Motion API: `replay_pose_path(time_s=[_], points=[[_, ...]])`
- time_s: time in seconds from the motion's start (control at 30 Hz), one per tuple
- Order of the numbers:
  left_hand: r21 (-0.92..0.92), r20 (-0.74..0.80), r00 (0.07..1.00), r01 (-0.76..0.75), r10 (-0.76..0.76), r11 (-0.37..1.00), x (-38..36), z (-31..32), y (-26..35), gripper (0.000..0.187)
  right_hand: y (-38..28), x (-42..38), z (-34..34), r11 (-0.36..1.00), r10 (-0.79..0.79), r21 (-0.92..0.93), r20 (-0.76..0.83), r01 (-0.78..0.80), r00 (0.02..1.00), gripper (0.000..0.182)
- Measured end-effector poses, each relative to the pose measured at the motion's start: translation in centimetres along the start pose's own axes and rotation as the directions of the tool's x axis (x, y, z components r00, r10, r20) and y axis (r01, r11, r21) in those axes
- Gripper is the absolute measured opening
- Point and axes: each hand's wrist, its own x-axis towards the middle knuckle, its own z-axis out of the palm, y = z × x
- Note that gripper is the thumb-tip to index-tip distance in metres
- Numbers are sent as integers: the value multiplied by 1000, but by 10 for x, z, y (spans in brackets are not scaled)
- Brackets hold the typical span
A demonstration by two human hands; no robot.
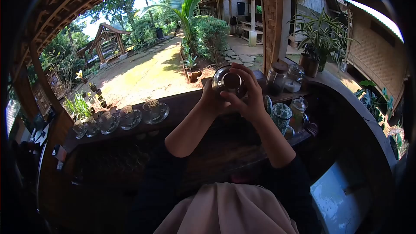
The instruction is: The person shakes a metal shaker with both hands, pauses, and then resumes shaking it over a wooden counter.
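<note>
Above the dark wooden counter, a round, shiny container (233,81) with a silvery rim and a brown round centre is held up between both hands. I cannot make out whether the brown part is its contents or its lid. My left hand (209,101) is wrapped round its left side and underside. On the right side, my right hand (250,96) grips it, with fingers over the rim and the thumb across the front. A patterned green and white mug (281,117) stands on the counter beside my right forearm.
Several glass cups on saucers, one a clear cup (155,111), line the counter (182,115) to the left. On the right stand a glass jar with dark contents (275,80), a jar with white contents (294,83) and a lidded glass pitcher (299,112). A wooden post (272,26) rises behind.
</note>
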Motion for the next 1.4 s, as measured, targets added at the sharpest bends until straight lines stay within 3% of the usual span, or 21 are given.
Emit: replay_pose_path(time_s=[0.2,0.3,0.33,0.37,0.43,0.47,0.5,0.53,0.57,0.67,0.73,0.8,0.83,0.9,0.97,1.0,1.03,1.13,1.2,1.3,1.4], points=[[-523,194,971,224,-141,823,-13,82,44,45,-81,-18,-41,811,-543,-183,118,555,832,39],[-332,521,747,-269,413,904,-10,126,47,64,-90,-33,-40,247,-960,-195,82,949,267,42],[-394,688,567,-231,452,890,5,125,44,78,-59,-39,-25,161,-987,-237,-35,958,157,43],[-328,664,629,-240,404,913,11,126,40,70,-35,-40,-13,80,-989,-288,-145,954,39,44],[-287,463,882,56,88,956,26,108,26,60,-77,-8,-53,453,-885,-277,-24,847,465,51],[-384,391,885,408,-255,829,43,99,18,51,-61,-1,-66,591,-772,-346,21,729,636,50],[-536,481,858,452,-182,713,59,90,-2,50,-40,4,-74,699,-620,-419,48,579,783,50],[86,347,937,-67,33,994,79,67,-35,49,-27,10,-73,866,-381,-384,-87,322,921,50],[684,392,872,-489,292,542,92,53,-58,49,-22,12,-72,950,-106,-310,-209,37,972,51],[290,363,915,-291,177,912,61,106,-21,48,-57,11,-90,935,-207,-329,-199,133,958,54],[-13,352,934,-63,64,998,38,142,12,50,-97,-1,-98,739,-576,-409,30,536,817,53],[-314,377,925,169,-41,934,28,166,22,52,-116,-3,-67,393,-911,-428,-60,814,409,47],[-329,469,853,-74,231,941,26,180,17,54,-8,-83,-105,192,-981,-138,-45,972,187,42],[-374,545,694,-301,470,877,29,186,12,55,-46,-44,-108,269,-959,-237,26,933,283,44],[-335,455,887,85,83,938,55,167,0,52,-84,6,-112,389,-868,-437,121,811,482,52],[-452,678,725,540,-120,710,86,143,-21,46,-71,13,-117,548,-747,-502,66,669,661,52],[-533,642,767,446,1,719,108,129,-52,42,-57,14,-122,674,-590,-552,-2,491,807,54],[-265,112,941,339,-320,903,86,154,-43,43,-49,15,-128,962,-50,-270,-343,-48,938,57],[-97,497,833,-226,243,969,72,163,-31,42,-82,10,-129,877,-343,-415,-185,244,921,54],[-427,475,864,63,165,902,38,191,11,43,-134,-8,-109,396,-831,-514,151,761,535,47],[-437,602,653,-213,460,874,27,216,17,42,-118,-2,-107,353,-884,-472,115,808,453,43]])
